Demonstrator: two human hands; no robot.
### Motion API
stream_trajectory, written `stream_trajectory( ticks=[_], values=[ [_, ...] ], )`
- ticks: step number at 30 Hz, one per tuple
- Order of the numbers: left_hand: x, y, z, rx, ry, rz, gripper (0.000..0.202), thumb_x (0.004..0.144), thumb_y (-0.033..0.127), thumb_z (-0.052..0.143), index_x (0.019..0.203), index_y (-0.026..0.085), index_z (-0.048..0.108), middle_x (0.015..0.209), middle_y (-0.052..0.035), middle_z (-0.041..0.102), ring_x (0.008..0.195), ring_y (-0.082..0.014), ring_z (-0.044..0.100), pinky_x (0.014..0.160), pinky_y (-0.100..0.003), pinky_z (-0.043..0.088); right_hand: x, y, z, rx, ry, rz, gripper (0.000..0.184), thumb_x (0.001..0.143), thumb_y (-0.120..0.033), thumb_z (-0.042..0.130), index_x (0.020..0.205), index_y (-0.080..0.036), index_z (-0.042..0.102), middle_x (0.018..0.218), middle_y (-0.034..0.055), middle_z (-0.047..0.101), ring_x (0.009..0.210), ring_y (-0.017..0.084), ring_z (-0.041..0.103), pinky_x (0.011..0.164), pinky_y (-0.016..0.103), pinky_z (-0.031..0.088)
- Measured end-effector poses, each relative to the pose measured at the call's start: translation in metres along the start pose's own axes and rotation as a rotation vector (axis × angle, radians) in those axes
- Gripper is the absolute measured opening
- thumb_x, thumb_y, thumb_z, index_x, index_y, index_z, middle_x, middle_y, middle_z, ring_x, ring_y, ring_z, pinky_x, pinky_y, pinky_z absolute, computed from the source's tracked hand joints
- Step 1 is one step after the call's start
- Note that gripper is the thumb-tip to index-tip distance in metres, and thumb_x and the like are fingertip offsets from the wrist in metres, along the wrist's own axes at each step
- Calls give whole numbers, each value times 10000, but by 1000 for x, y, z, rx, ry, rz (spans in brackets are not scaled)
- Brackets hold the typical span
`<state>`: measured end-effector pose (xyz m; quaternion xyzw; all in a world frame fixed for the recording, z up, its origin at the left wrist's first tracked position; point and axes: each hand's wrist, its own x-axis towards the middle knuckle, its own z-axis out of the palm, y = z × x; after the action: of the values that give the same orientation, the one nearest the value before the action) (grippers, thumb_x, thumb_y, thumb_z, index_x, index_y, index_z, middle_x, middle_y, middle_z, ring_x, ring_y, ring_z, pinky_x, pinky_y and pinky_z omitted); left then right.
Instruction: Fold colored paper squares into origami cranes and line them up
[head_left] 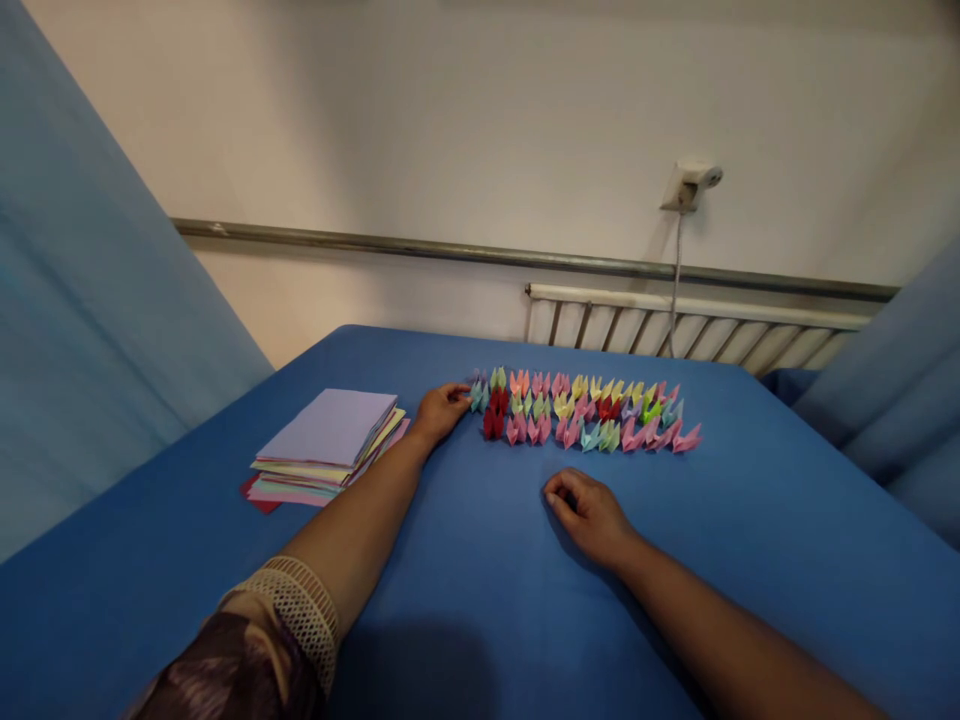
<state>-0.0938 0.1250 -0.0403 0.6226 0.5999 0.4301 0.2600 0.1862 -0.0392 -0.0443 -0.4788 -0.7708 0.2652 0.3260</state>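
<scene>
Several folded paper cranes stand in three rows on the blue table. At the left end of the middle row is a light blue paper crane (478,397); my left hand (442,410) reaches it, thumb and fingers pinched at its left side. Beside it are dark red cranes (495,415), and a row of mostly pink cranes (538,430) runs along the front. My right hand (589,508) rests on the table in front of the rows, fingers curled in and thumb against them, with nothing visible in it.
A stack of coloured square paper (326,428), lilac on top, lies left of my left forearm, with a red sheet (260,495) poking out underneath. Behind the blue table (465,600) are a wall rail (420,248), a radiator (697,320) and a plugged-in cord (677,260). Blue curtains (90,280) hang at both sides.
</scene>
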Motion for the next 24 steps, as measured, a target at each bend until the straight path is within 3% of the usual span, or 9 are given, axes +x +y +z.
stream_trajectory(
  ticks=[6,11,24],
  values=[
    [-1,1,1,-13,-33,22,215,711,346,630,803,167,706,748,-23,701,684,-172,619,647,-270,459,1,-1,0,-8,-1,-1,91,865,-181,507,837,-203,591,788,7,600,746,155,566,712,283,428],
    [-1,2,0,-13,-44,37,205,721,352,625,781,172,703,742,-15,702,695,-174,623,668,-274,465,1,-1,0,-19,-3,2,86,862,-182,513,838,-204,591,793,6,604,745,155,569,709,281,427],
    [0,3,-1,30,-6,3,294,719,298,662,972,160,720,807,-44,708,713,-185,634,665,-283,469,1,1,0,-14,6,-3,86,862,-180,516,840,-203,595,791,8,605,747,153,566,717,280,433]
  ],
)
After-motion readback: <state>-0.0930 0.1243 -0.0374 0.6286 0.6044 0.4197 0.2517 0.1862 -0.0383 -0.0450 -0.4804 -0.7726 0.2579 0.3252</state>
